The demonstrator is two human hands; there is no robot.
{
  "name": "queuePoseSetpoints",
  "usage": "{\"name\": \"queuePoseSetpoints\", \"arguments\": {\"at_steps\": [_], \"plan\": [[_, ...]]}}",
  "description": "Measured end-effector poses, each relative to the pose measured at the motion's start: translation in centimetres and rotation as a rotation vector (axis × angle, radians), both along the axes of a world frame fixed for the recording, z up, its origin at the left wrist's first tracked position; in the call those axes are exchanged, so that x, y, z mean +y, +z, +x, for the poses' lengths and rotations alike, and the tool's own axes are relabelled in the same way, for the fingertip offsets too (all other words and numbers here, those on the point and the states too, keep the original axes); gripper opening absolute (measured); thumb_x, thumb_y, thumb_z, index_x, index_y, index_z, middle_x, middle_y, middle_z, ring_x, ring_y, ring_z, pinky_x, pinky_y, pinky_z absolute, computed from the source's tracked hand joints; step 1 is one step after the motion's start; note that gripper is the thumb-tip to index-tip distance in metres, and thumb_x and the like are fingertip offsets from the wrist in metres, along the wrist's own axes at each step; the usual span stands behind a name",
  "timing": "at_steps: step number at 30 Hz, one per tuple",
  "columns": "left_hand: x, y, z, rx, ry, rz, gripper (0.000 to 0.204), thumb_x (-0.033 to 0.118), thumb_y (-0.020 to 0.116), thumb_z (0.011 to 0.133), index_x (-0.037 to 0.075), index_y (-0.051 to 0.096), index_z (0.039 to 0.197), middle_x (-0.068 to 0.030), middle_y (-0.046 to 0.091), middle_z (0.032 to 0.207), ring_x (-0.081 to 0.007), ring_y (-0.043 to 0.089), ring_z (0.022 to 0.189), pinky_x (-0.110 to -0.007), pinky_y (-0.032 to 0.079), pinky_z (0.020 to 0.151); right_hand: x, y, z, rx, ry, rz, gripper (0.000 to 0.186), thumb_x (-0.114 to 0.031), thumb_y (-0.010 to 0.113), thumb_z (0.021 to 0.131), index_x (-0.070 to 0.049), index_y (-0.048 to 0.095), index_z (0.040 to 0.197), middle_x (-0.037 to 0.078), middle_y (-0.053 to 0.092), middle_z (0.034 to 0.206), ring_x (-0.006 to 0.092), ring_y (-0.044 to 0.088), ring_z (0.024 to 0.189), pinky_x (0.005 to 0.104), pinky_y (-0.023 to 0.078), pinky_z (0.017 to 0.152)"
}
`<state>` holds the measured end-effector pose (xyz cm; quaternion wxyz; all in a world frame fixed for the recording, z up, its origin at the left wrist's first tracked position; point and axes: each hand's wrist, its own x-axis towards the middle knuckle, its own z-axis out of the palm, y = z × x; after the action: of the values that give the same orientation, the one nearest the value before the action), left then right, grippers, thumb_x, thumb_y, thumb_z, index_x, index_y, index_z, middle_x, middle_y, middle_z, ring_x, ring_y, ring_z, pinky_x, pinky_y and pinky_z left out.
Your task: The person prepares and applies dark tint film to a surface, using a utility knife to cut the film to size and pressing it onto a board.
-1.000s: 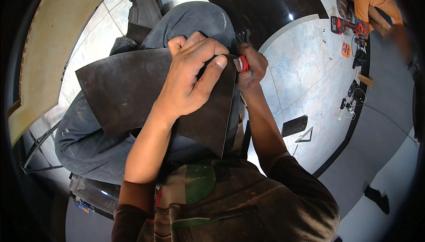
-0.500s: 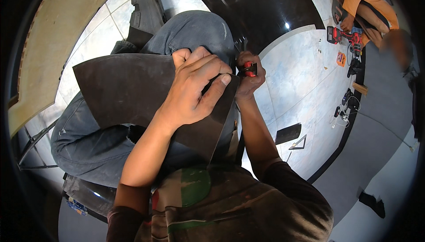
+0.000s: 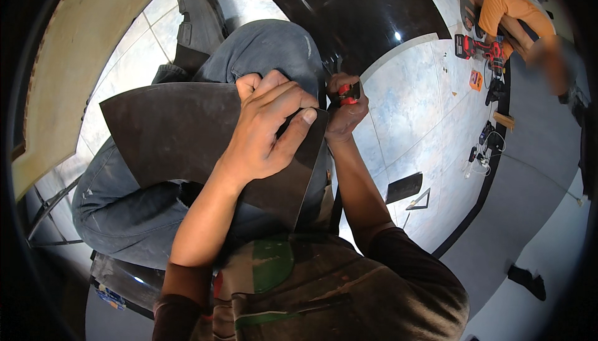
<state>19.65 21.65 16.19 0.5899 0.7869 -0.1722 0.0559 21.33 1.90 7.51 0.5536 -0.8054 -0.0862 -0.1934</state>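
Note:
A dark brown, thin curved sheet (image 3: 174, 130) lies across my lap, its broad end to the left. My left hand (image 3: 265, 129) is closed over the sheet's upper right edge, thumb near the corner and fingers curled over the far side. Just beyond that edge, my right hand (image 3: 346, 113) is wrapped round a red-and-black handled tool (image 3: 349, 93). The tool's working end is mostly hidden by the fingers and too small to make out.
A large glossy black panel (image 3: 349, 10) lies ahead on the tiles, with a pale curved board (image 3: 75, 48) at left. At right are a red cordless drill (image 3: 492, 51), a dark offcut (image 3: 405, 187), cables (image 3: 483, 154) and a seated person in orange (image 3: 517, 14).
The whole scene has shifted slightly in view. Both hands keep their grips, and the tool in my right hand is turned a little differently.

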Motion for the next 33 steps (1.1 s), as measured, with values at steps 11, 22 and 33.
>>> {"name": "queuePoseSetpoints", "arguments": {"at_steps": [11,22,33], "plan": [[0.2,-0.1,-0.1,-0.024,0.003,0.002,0.004,0.012,0.072,0.095,0.009,0.072,0.097,-0.0021,0.065,0.088,-0.0210,0.056,0.090,-0.039,0.028,0.090,0.0,7.7,0.0,0.402,0.279,0.180,0.050,-0.034,0.085,0.084,-0.002,0.061,0.114,0.000,0.050,0.086,0.0101,0.046,0.078,0.0275,0.037,0.073],[-0.5,0.8,-0.3,-0.066,0.124,0.098,0.003,0.010,0.072,0.096,0.009,0.074,0.097,-0.0006,0.071,0.091,-0.0204,0.058,0.089,-0.039,0.029,0.090,-1.8,9.9,-0.6,0.671,0.098,0.737,0.034,-0.033,0.073,0.100,0.000,0.066,0.106,-0.004,0.049,0.073,0.0051,0.041,0.058,0.0259,0.031,0.053],[6.9,10.6,7.2,-0.147,0.628,0.149,0.016,0.016,0.071,0.103,0.002,0.076,0.095,-0.0103,0.071,0.079,-0.0245,0.060,0.068,-0.036,0.043,0.086,0.0,13.3,-3.4,0.423,0.277,0.369,0.043,-0.026,0.088,0.085,0.005,0.073,0.110,-0.005,0.047,0.072,0.0072,0.045,0.066,0.0301,0.038,0.067]]}}
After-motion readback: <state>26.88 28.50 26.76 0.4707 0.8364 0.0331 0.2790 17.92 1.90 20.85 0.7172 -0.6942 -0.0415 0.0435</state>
